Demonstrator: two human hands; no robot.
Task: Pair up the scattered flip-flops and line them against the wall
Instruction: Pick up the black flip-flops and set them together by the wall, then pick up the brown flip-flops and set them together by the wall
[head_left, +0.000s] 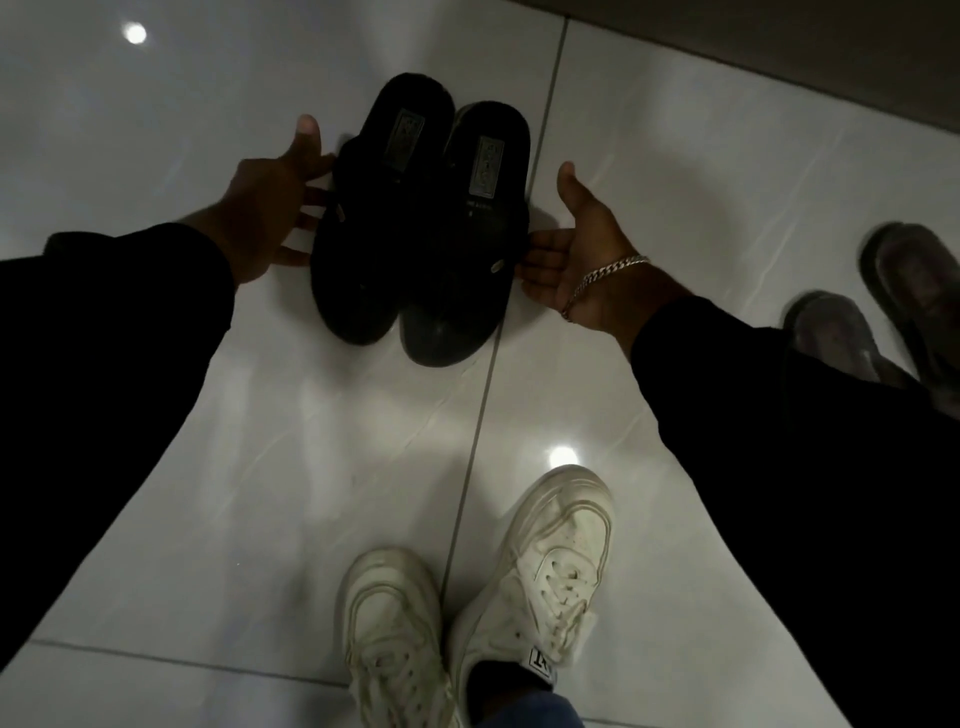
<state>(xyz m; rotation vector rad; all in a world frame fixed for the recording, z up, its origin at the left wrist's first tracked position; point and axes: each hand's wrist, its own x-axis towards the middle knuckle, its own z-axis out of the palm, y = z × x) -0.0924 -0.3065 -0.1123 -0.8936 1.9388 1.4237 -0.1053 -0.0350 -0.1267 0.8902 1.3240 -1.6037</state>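
Two black flip-flops lie side by side on the white tiled floor, the left one (375, 208) and the right one (467, 234) touching along their inner edges. My left hand (270, 208) is open, its fingertips against the outer edge of the left flip-flop. My right hand (576, 249), with a silver chain at the wrist, is open too, fingertips against the outer edge of the right flip-flop. Neither hand grips anything. A second, brownish pair (883, 322) lies at the right edge, partly hidden behind my right sleeve.
The base of a dark wall (779, 52) runs across the top right corner. My own white sneakers (467, 597) stand at the bottom centre. A grout line (488, 374) runs down the glossy floor under the black pair.
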